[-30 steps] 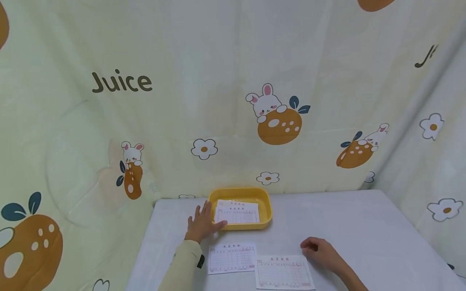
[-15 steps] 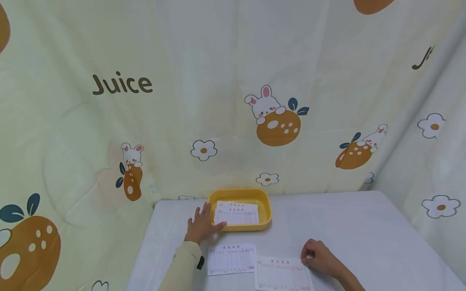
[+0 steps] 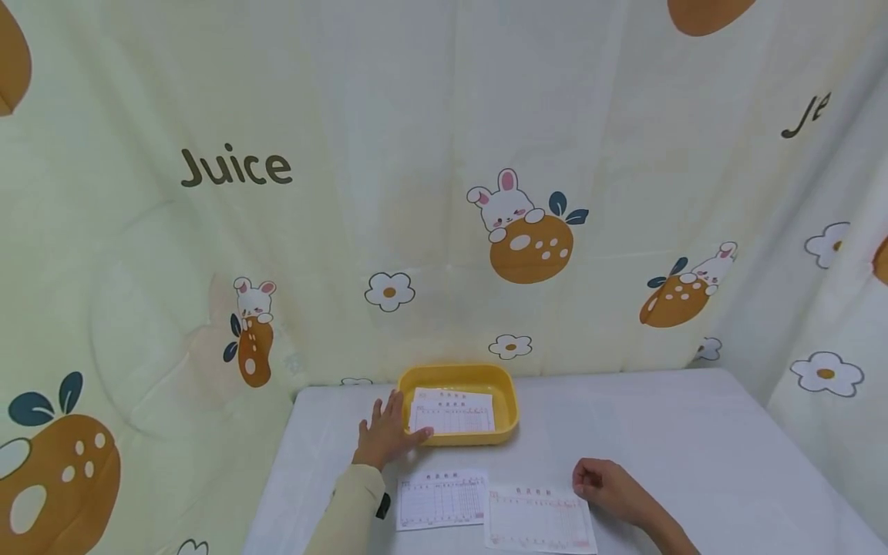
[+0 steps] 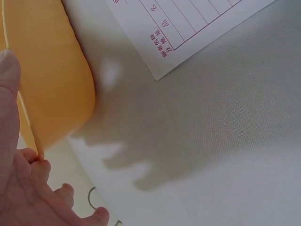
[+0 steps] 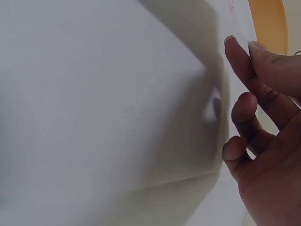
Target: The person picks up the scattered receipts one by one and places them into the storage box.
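Note:
A yellow tray [image 3: 459, 440] with printed slips [image 3: 454, 412] in it stands at the back of the table. My left hand [image 3: 385, 436] rests on its left front corner, fingers spread, thumb on the front rim. In the left wrist view the tray's side [image 4: 56, 75] fills the upper left, beside the hand [image 4: 33, 188]. In front lie two printed forms, a left one [image 3: 442, 501] and a right one [image 3: 539, 521]. My right hand [image 3: 613, 491] pinches the right form's upper right corner between thumb and index finger. In the right wrist view the other fingers [image 5: 245, 107] curl loosely.
A white cloth covers the table [image 3: 659, 432]. Behind it hangs a pale curtain [image 3: 416, 223] printed with rabbits, oranges and flowers. Another curtain [image 3: 825, 439] hangs along the right side.
The right form's upper edge has risen slightly with my right hand, and its print looks paler. My left hand stays on the tray. The head view has tilted up a little.

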`<state>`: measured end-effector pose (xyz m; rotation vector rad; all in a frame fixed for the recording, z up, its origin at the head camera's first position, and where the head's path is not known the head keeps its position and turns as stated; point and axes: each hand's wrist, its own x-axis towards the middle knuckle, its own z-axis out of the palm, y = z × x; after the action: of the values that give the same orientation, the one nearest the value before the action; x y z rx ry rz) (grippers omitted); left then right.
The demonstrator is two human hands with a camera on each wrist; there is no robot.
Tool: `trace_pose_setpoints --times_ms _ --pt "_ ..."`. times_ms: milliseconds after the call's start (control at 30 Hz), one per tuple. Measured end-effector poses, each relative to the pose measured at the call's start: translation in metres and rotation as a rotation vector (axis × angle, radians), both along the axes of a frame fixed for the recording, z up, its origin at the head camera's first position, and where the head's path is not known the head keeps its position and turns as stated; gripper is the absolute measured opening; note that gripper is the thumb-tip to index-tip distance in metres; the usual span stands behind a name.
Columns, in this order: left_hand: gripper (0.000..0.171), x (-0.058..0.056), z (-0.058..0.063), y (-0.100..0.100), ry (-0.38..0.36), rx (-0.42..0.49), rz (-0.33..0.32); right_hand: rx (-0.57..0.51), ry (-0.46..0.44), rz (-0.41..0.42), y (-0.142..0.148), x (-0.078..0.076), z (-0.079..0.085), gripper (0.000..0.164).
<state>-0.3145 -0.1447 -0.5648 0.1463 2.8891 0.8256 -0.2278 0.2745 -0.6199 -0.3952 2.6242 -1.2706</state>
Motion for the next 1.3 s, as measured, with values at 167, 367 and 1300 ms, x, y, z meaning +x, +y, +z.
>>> trace_pose_setpoints --times_ms 167,367,1300 --pt "0.102 0.0 0.0 0.0 0.001 -0.013 0.001 -0.002 0.046 0.005 -0.003 -0.006 0.011 0.013" --pt "0.104 -0.001 -0.002 0.0 0.004 -0.022 0.002 0.009 0.095 0.006 -0.005 -0.019 0.031 0.01" --pt "0.103 -0.001 0.002 -0.001 -0.019 -0.008 0.005 0.009 0.188 -0.083 -0.012 -0.118 0.131 0.003"
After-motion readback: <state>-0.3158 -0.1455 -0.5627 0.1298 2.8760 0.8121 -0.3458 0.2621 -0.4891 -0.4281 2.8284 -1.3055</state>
